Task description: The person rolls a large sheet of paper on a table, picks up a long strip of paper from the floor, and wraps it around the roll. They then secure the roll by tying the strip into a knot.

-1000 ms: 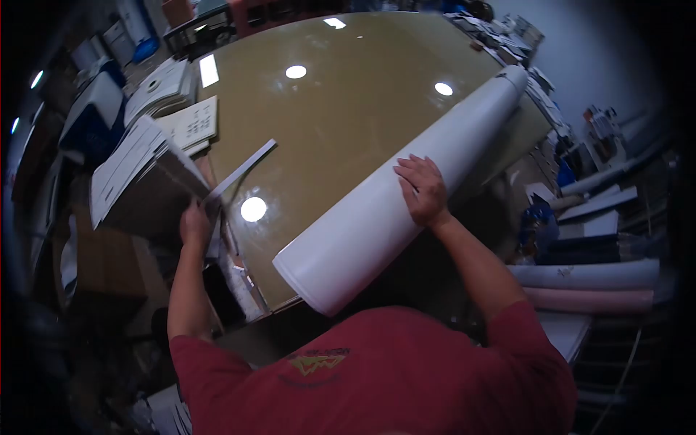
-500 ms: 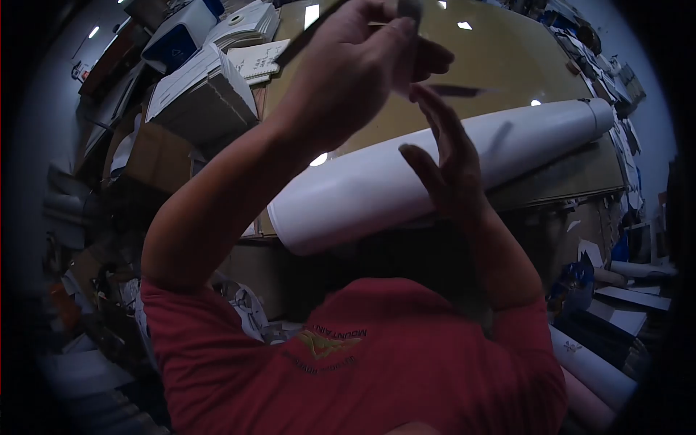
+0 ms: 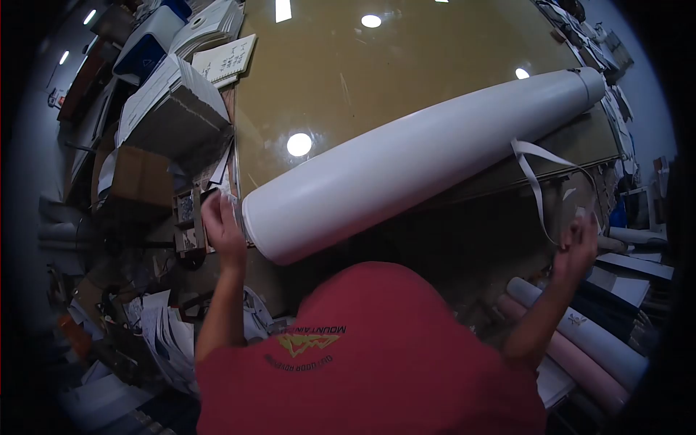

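Note:
A large white roll [image 3: 406,163] lies at a slant along the front of the table. My right hand [image 3: 578,245], off the table's front right edge, pinches a thin white strip [image 3: 535,185] that loops up to the roll's near side. My left hand [image 3: 225,226] is closed by the roll's left end, beside a small compartmented box [image 3: 190,235]. Something dark shows at its fingertips, too small to name.
Stacks of paper [image 3: 174,109] and an open notepad [image 3: 225,59] sit at the table's left, above a cardboard box [image 3: 141,185]. More rolls [image 3: 580,330] lie low on the right. Loose sheets [image 3: 167,326] are piled low on the left.
Both hands have come down from above the roll and moved apart, the left to the roll's left end, the right to the far right. My right hand, open before, now grips the white strip.

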A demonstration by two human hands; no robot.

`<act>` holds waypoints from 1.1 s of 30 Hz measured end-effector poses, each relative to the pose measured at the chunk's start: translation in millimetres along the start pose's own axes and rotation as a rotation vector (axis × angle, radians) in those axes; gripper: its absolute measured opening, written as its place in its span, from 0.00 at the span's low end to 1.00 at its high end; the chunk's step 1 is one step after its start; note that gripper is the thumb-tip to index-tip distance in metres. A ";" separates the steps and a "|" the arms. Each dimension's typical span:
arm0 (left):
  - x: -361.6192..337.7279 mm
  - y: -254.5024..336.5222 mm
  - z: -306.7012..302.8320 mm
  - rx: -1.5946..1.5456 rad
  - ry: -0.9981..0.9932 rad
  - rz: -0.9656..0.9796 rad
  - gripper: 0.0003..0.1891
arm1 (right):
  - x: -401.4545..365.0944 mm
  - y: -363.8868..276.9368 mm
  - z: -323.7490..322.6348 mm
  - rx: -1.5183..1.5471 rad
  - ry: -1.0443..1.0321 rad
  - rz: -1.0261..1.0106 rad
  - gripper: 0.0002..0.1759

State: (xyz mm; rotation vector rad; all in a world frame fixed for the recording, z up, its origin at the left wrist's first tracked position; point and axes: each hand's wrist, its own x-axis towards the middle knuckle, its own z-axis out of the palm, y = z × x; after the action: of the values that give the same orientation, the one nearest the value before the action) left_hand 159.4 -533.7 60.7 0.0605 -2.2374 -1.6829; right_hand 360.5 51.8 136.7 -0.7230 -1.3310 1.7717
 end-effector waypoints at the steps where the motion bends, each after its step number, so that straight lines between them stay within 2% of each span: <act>1: -22.5 -26.7 -17.6 -0.105 0.112 -0.247 0.21 | 2.5 -1.5 -28.7 -0.074 0.253 -0.037 0.20; 2: -46.5 -30.2 -21.5 -0.257 0.064 -0.474 0.22 | 4.4 -3.8 -49.5 -0.085 0.256 -0.041 0.20; 3: -71.3 -31.8 -17.4 -0.411 0.020 -0.702 0.22 | 6.4 -7.4 -65.7 -0.143 0.370 -0.094 0.20; 4: -90.1 -39.6 -10.8 -0.435 -0.002 -0.731 0.22 | 6.6 -10.6 -70.5 -0.198 0.482 -0.150 0.20; 6: -106.1 -70.3 -9.7 -0.468 -0.032 -0.760 0.22 | -4.5 -20.5 -17.1 -0.235 0.459 -0.160 0.20; 8: -110.3 -99.7 -15.0 0.160 -0.411 -0.056 0.20 | -4.6 -29.1 40.7 -0.265 0.419 -0.176 0.20; 9: -106.1 -96.1 -14.8 0.147 -0.394 -0.055 0.20 | 0.5 -31.3 65.9 -0.330 0.329 -0.260 0.20; 11: -89.8 -73.7 -16.8 0.031 -0.266 -0.281 0.16 | 0.0 -35.4 130.4 -0.454 0.142 -0.435 0.20; 12: -76.8 -64.4 -17.3 0.022 -0.261 -0.282 0.16 | -5.7 -36.3 169.7 -0.512 0.047 -0.524 0.20; 13: -58.3 -55.5 -16.8 -0.019 -0.143 -0.248 0.15 | -5.6 -34.6 206.5 -0.610 -0.079 -0.587 0.21; 14: -38.3 -50.7 -13.5 -0.061 -0.027 -0.215 0.14 | -0.2 -17.1 238.0 -0.559 -0.261 -0.624 0.21; 15: -14.3 -51.9 -9.9 -0.052 -0.041 -0.093 0.15 | -8.2 -7.4 279.9 -0.651 -0.490 -0.638 0.19; 16: 13.2 -52.0 -4.2 -0.043 -0.053 0.032 0.15 | -13.4 24.8 328.2 -0.568 -0.691 -0.869 0.18; 18: 67.1 -22.9 23.8 -0.180 -0.363 0.021 0.17 | -43.8 83.1 394.0 -0.672 -1.084 -0.808 0.23; 19: 90.7 -9.1 39.1 -0.264 -0.485 -0.153 0.17 | -67.3 102.6 417.1 -0.772 -1.268 -0.688 0.23; 20: 109.8 0.9 52.9 -0.348 -0.603 -0.328 0.17 | -86.8 131.8 436.9 -0.840 -1.394 -0.611 0.21; 21: 124.4 6.2 63.6 -0.356 -0.599 -0.317 0.17 | -108.9 145.9 451.5 -0.904 -1.456 -0.591 0.19; 22: 137.5 10.8 73.7 -0.523 -0.714 -0.444 0.16 | -125.4 156.2 458.8 -0.971 -1.516 -0.569 0.18; 23: 151.0 12.8 80.8 -0.689 -0.834 -0.574 0.17 | -129.8 170.2 461.8 -0.980 -1.513 -0.579 0.18; 24: 164.4 5.8 88.1 -0.697 -0.840 -0.569 0.17 | -131.0 185.1 463.2 -0.805 -1.399 -0.658 0.16; 25: 173.5 -11.6 98.1 -0.578 -0.745 -0.541 0.17 | -132.5 190.1 463.8 -0.634 -1.279 -0.722 0.14; 26: 181.9 -29.5 108.3 -0.458 -0.653 -0.514 0.17 | -124.1 191.4 461.3 -0.645 -1.271 -0.714 0.14; 27: 193.1 -48.9 118.6 -0.458 -0.668 -0.523 0.17 | -110.8 184.1 455.6 -0.940 -1.320 -0.624 0.13; 28: 207.7 -68.0 128.6 -0.279 -0.595 -0.355 0.16 | -98.8 177.4 448.3 -1.234 -1.352 -0.520 0.13; 29: 224.6 -78.4 135.4 -0.107 -0.515 -0.181 0.16 | -88.1 172.3 439.9 -1.244 -1.339 -0.514 0.13; 30: 241.0 -82.1 137.6 -0.113 -0.531 -0.180 0.16 | -77.7 167.5 430.4 -1.320 -1.371 -0.397 0.13; 31: 256.2 -83.7 139.5 -0.127 -0.586 -0.360 0.16 | -71.5 163.9 425.3 -1.395 -1.398 -0.275 0.13; 32: 268.3 -85.9 144.5 -0.138 -0.640 -0.543 0.15 | -67.7 164.0 423.3 -1.407 -1.382 -0.261 0.13; 33: 276.7 -88.3 152.4 -0.152 -0.639 -0.494 0.16 | -65.1 164.4 421.1 -1.443 -1.367 -0.156 0.14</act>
State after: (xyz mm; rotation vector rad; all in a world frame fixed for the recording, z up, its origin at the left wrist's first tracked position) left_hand -160.5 -483.9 8.0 0.0454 -2.6876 -2.4018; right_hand 11.4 -240.3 99.0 0.1552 -3.4980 0.7275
